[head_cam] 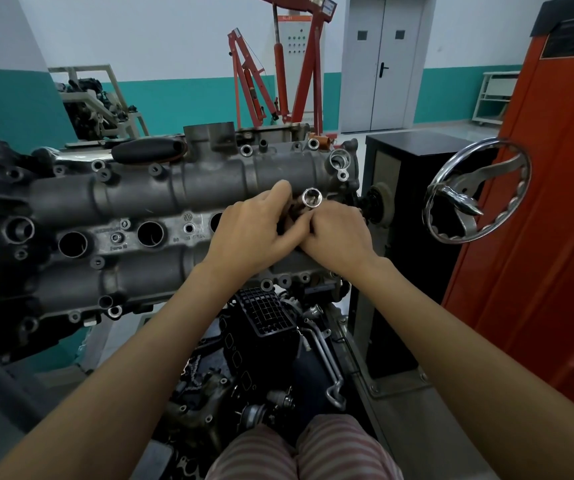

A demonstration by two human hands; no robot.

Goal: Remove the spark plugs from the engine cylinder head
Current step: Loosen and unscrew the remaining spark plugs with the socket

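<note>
Head view. Cylinder head [174, 188] sits on a stand, long side running left to right, grey cast metal. A row of round plug wells along its middle strip: three show open — well [72, 244], well [150, 233], and one [216, 220] half hidden behind the left hand. Inside each only dark shadow; cannot tell whether a spark plug sits at the bottom.

Both hands meet over the right end of that strip. Left hand [254, 230] has its fingers curled in toward a shiny socket tube [311, 197], whose hollow end faces the camera. Right hand [339, 237] lies just beside it, fingers curled round the tube's lower part, grip closed on it. Left grip: fingertips are at the tube, but whether they pinch it or only touch cannot be told. What is under the hands is hidden.

Right of the head — a chrome handwheel [477, 190] on the stand, an orange cabinet [538, 202] behind it. Red engine crane [278, 71] by the far wall.
</note>
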